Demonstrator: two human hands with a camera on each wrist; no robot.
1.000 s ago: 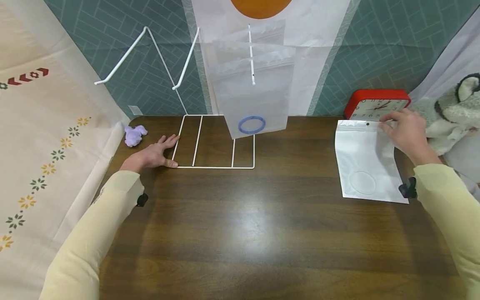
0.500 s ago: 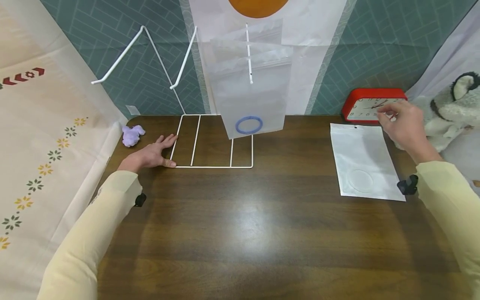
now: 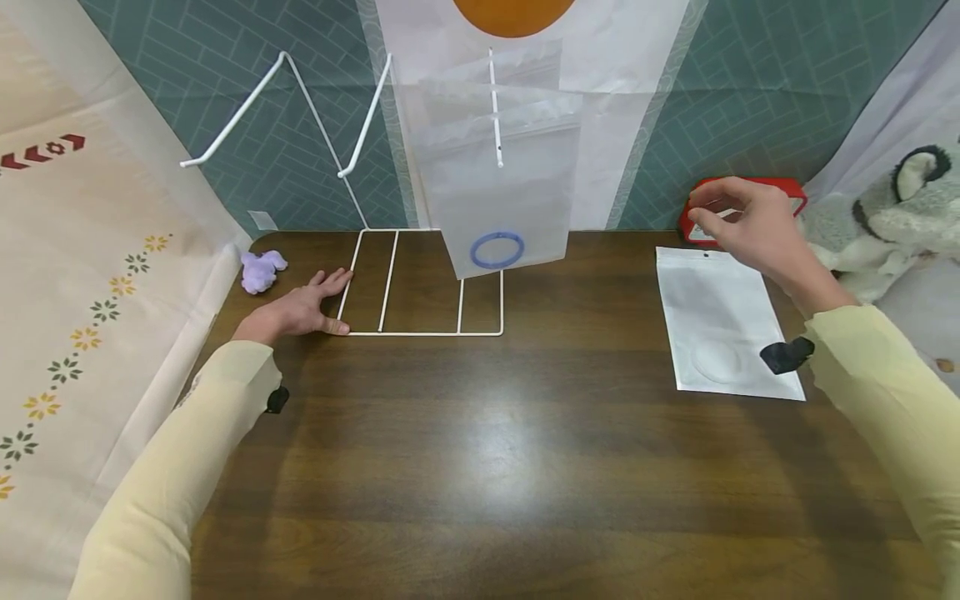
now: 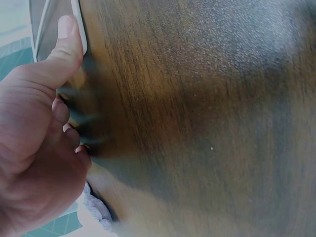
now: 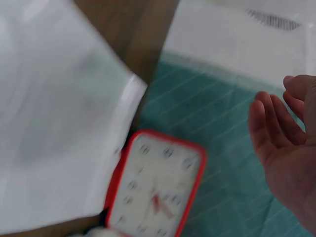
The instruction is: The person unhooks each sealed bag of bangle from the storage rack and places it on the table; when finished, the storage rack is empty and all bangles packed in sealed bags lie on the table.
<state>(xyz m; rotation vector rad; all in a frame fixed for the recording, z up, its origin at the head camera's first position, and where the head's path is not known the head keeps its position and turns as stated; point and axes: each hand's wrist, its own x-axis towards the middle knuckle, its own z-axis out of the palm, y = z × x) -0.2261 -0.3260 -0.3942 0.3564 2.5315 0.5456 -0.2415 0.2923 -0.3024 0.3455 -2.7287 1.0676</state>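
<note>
With my left hand [image 3: 296, 310] I am resting spread fingers on the left end of the wire rack [image 3: 420, 335], left of centre in the frame, and these fingers are grasping nothing. If I were pressing unevenly there, the rack could be tilting, and the hanging bags [image 3: 517, 183], with a blue ring [image 3: 498, 266] showing low on the front one, could be sliding off the tip of their prong [image 3: 498, 140]. My right hand [image 3: 757, 223] is hovering in the upper right of the frame, loosely bent and, it seems, released from everything. In the head view it is covering part of the red clock [image 5: 153, 187], so a careless movement could be knocking this clock over; the right wrist view is blurred, and I cannot judge well how near it is. Below this hand, at the right of the frame, the flat white bag [image 3: 712, 308] is lying on the table [image 3: 465, 483], near my right fingers but well apart from my left ones. The black wrist device [image 3: 786, 356] is appearing over its right edge, and could be catching it and pulling the bag askew.
</note>
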